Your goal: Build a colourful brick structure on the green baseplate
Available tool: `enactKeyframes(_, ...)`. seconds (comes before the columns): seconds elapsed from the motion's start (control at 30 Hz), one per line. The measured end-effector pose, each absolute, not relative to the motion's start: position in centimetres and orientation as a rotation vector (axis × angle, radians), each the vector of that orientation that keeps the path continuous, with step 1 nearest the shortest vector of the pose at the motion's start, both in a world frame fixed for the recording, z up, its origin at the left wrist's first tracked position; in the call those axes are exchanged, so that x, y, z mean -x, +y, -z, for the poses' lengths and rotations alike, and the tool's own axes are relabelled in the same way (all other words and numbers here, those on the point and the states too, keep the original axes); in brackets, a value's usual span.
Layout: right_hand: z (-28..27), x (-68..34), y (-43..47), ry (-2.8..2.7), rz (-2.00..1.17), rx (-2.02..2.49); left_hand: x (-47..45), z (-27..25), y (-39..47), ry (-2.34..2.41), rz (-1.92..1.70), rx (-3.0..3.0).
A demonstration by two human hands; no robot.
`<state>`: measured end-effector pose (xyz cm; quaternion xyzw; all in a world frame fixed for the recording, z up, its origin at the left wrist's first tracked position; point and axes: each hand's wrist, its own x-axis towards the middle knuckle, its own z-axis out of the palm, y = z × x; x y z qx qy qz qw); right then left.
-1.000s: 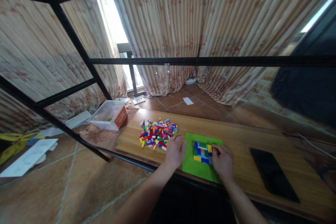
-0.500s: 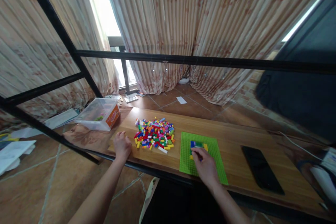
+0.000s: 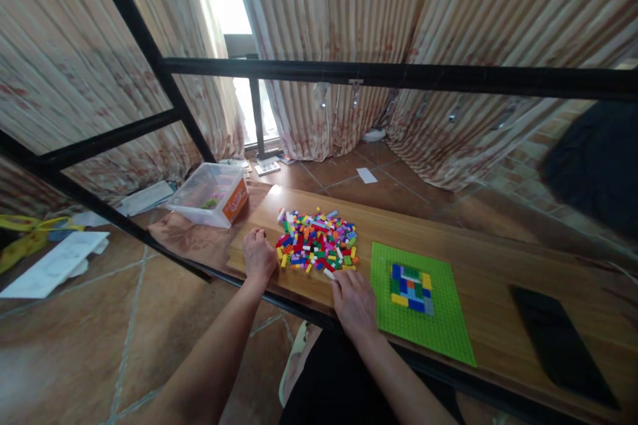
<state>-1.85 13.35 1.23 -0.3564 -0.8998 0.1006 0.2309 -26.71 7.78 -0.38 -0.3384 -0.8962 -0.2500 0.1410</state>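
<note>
My left hand [image 3: 259,255] rests on the wooden board beside the pile of coloured toy bricks [image 3: 319,239], its fingers curled in. Whatever it may hold is hidden. At the near edge of the pile, my right hand [image 3: 355,305] has its thumb and fingers closed at one end of a white brick [image 3: 329,274]. To the right of that hand lies a green baseplate [image 3: 448,325]. A roughly square patch of blue, yellow, green and grey bricks [image 3: 411,289], with an orange one near the middle, sits on the baseplate.
A dark phone-like slab [image 3: 561,345] lies on the board [image 3: 493,279] at the right. A clear plastic box [image 3: 209,196] with an orange label stands left of the pile. Black metal bars [image 3: 399,73] cross in front of the curtains [image 3: 343,6].
My right hand has left the brick patch on the baseplate and moved left to the white brick by the pile. My left hand stays beside the pile. The camera view has shifted.
</note>
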Motion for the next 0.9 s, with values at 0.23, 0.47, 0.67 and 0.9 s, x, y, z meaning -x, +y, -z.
enactKeyframes(0.23, -0.9, 1.3, 13.0, -2.418, -0.474, 0.884, 26.7, 0.2, 7.9, -2.574, 0.739, 0.993)
enactKeyframes(0.47, -3.0, -3.2, 12.4, -2.179, -0.753, 1.030, 26.8, 0.0, 7.9, -2.576, 0.745, 0.994)
enactKeyframes(0.67, -3.6, -10.1, 15.6, -2.033, -0.729, 1.223, 26.8, -0.1, 7.9, -2.582, 0.739, 0.994)
enactKeyframes(0.9, -3.1, -14.5, 19.2, -2.029, -0.493, 1.365, 26.8, -0.3, 8.0, -2.580, 0.720, 0.996)
